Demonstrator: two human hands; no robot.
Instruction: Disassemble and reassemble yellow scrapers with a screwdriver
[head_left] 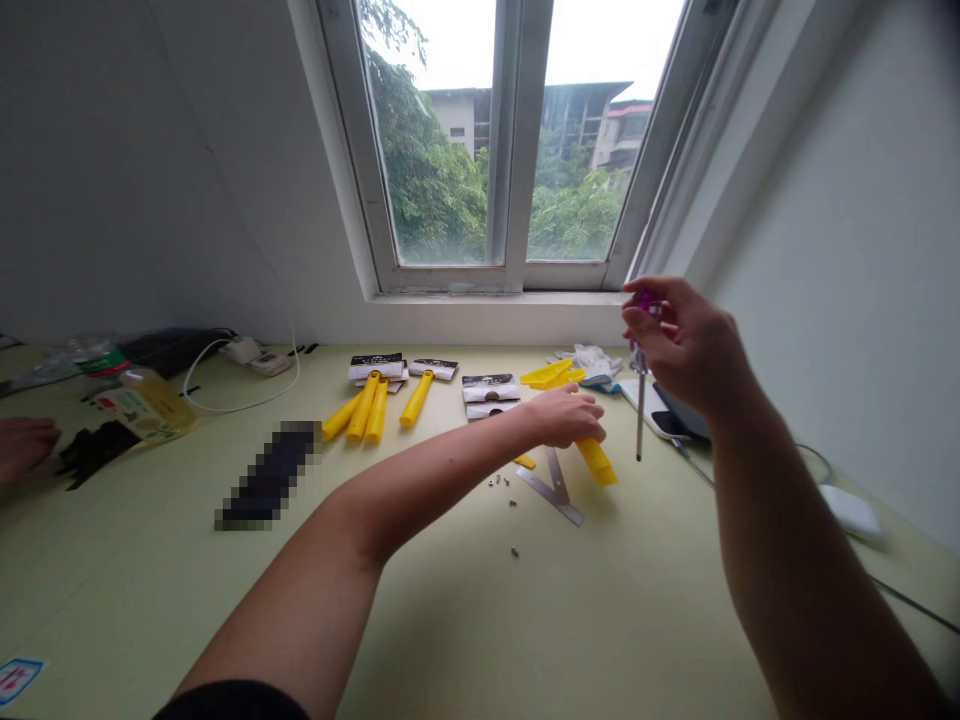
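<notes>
Screwdriver with a purple grip hangs shaft-down, pinched in the raised right hand, its tip just right of the yellow plastic handle that the clenched left hand grips over the tabletop. That handle's long axis slants from under the left palm toward the near right, so its free end lies nearer the right hand, beside an angled metal piece.

A screwdriver with a purple handle stands upright in the right hand, its thin steel shaft pointing down, at right of frame. A yellow plastic handle sits in the left hand, angling toward lower right above the worktop.
</notes>
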